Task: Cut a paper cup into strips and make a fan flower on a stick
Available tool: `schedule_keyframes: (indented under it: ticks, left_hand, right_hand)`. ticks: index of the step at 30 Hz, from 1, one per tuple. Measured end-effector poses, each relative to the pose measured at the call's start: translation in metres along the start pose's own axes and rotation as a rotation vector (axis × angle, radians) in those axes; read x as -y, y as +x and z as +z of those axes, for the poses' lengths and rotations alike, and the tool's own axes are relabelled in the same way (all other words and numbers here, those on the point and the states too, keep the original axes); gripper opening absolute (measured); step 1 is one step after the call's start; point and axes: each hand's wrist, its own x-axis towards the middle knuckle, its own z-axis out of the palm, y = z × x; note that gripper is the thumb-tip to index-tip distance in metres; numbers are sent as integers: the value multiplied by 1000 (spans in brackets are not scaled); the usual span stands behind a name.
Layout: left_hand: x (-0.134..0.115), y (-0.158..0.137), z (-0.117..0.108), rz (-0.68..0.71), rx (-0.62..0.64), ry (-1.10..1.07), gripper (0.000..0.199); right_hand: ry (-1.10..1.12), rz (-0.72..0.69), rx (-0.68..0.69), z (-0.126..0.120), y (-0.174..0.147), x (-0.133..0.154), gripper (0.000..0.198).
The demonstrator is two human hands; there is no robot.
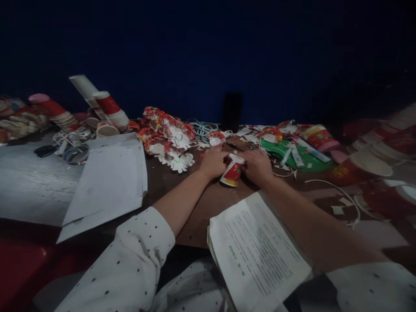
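A red paper cup (pixel 232 171) with a white and yellow pattern stands slightly tilted on the brown table (pixel 191 208), between my hands. Curled round its left side is my left hand (pixel 213 162). My right hand (pixel 257 165) closes on it from the right. The fingertips of both hands are partly hidden behind the cup. Just behind the hands lies a thin dark tool (pixel 234 147) that I cannot make out. To the left is a heap of cut red and white paper pieces (pixel 177 141), shaped like flowers.
White sheets (pixel 107 177) lie to the left, with scissors (pixel 47 150) and stacked paper cups (pixel 112 110) beyond. On the right, a green board (pixel 305 157) carries several tubes, near more cups (pixel 320 136). An open book (pixel 256 251) sits at the table's front edge.
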Motion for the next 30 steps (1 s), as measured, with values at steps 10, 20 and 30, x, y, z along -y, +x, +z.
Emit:
schedule_keyframes:
  ticks: [10, 20, 30]
  left_hand:
    - [0, 3, 4, -7, -189, 61, 22]
    - [1, 6, 7, -5, -205, -6, 27]
    - [4, -12, -11, -45, 31, 49, 40]
  right_hand:
    - [-7, -50, -126, -1, -1, 3, 44]
    - [48, -194, -84, -1, -1, 0, 44]
    - [47, -194, 45, 3, 0, 1, 46]
